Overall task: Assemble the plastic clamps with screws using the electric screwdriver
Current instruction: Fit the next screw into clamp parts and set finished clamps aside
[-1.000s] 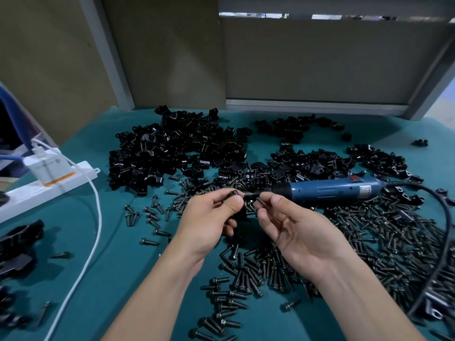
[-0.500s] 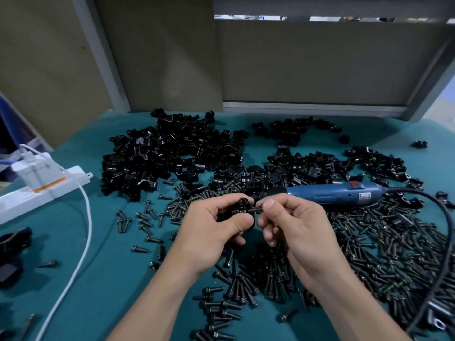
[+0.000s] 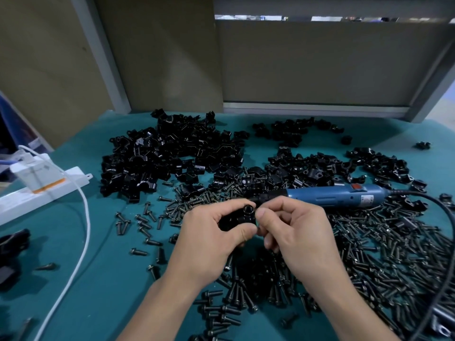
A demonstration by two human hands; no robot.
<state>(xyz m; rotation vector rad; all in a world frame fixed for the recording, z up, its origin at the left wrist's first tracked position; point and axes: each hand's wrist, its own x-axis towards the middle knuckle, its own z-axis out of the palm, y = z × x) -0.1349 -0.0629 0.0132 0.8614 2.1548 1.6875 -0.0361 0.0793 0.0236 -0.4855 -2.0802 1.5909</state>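
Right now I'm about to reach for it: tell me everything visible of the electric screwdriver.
The electric screwdriver has a blue plastic-looking body, red switch, black ribbed nose and black cord at its rear. It lies flat on heaped screws, nose pointing left, tip hidden behind the right hand. Neither hand holds it.

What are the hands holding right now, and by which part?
The left hand grips a black clamp around its body. The right hand pinches its right end. The screwdriver lies unheld.
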